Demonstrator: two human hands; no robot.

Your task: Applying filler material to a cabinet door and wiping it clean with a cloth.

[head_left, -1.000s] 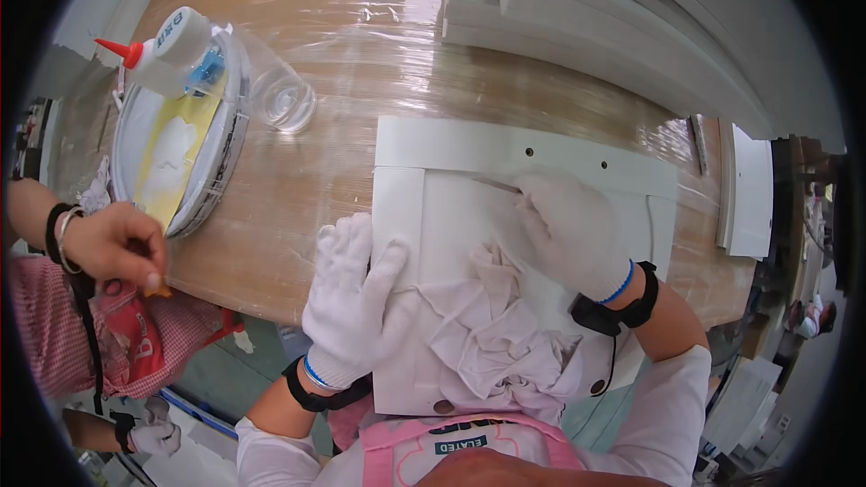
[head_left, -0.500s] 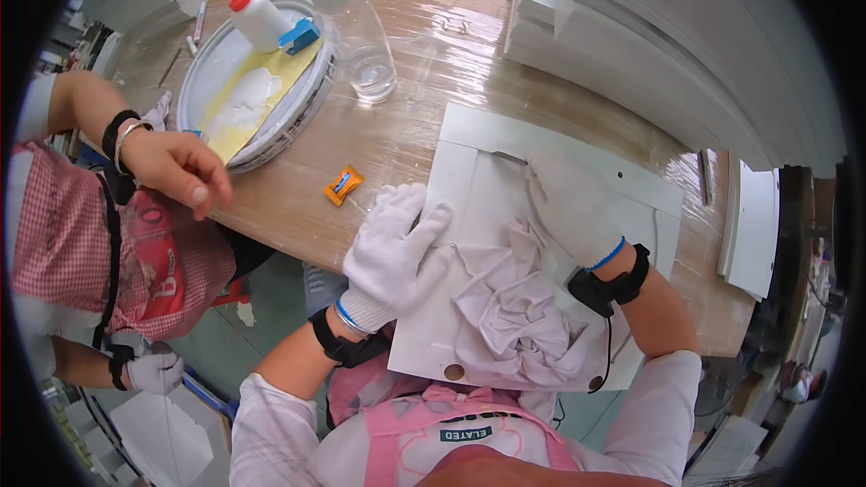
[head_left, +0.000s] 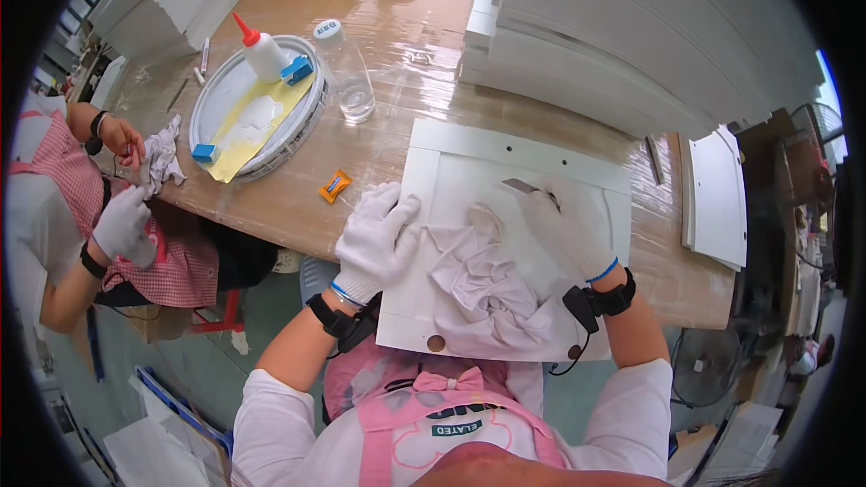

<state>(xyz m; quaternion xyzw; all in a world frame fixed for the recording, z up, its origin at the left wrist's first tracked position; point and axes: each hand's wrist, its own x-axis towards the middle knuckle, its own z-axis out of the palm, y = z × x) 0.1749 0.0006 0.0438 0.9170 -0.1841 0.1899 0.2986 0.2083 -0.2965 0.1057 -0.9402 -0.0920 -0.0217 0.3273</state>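
A white rectangular panel (head_left: 417, 162) with a raised frame edge and round holes lies in front of me, overhanging the table's near edge. My left hand (head_left: 374, 239), in a white knit glove, rests at the panel's left edge, fingers stretched out and thumb apart. My right hand (head_left: 564, 225), also gloved, is closed over the panel's right half. A short flat metal blade (head_left: 519, 185) sticks out from its fingers; any handle is hidden in the glove. Between my hands a crumpled whitish cloth (head_left: 487, 284) lies on the panel.
Beyond the panel stand an orange wrapped sweet (head_left: 336, 186), a clear bottle (head_left: 350, 81) and a round lid (head_left: 307, 117) bearing a yellow sheet with white paste and a red-tipped glue bottle (head_left: 263, 56). White boards (head_left: 577, 63) are stacked behind. A co-worker's gloved hand (head_left: 124, 227) is at left.
The co-worker's bare hand has drawn back from the lid to a rag at the far left. My view has shifted. More of the blade shows beyond my right hand; my left hand stays on the panel's edge.
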